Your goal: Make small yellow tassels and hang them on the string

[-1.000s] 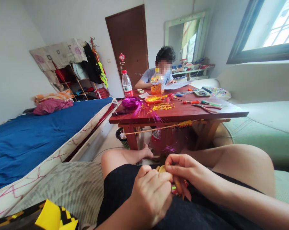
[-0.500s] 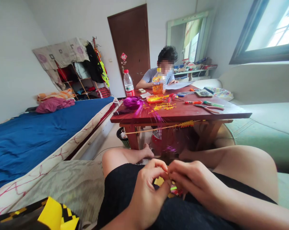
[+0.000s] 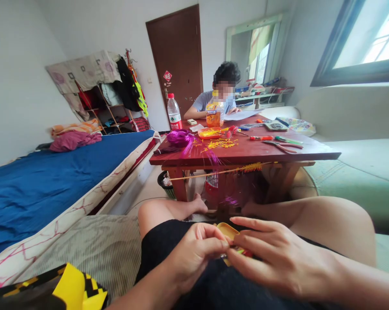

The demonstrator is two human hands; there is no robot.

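Both hands meet low over the lap, with their fingertips almost touching. My left hand (image 3: 196, 252) is closed in a pinch, thumb against forefinger. From the other side, my right hand (image 3: 275, 256) brings its thumb and a finger to the same spot, while its upper finger stretches out to the left. Something small and dark shows where the fingertips come together, too hidden to name. Just behind and under the fingers, a small yellow tray (image 3: 227, 230) lies on the dark shorts (image 3: 164, 241). Red and light green bits show in it, partly covered by my right hand.
Ahead stands a red-brown table (image 3: 246, 156) with purple strands (image 3: 180, 140), an orange tray (image 3: 208, 133), yellow pieces (image 3: 223, 144), pliers (image 3: 283, 147) and bottles. A thin stick (image 3: 207, 174) lies along its front. Another person (image 3: 204, 103) sits behind it. A bed (image 3: 62, 172) is at left.
My right hand has spread and flattened, its upper finger now stretched out. My left hand has turned lower into a tighter pinch. More of the yellow tray shows between them.
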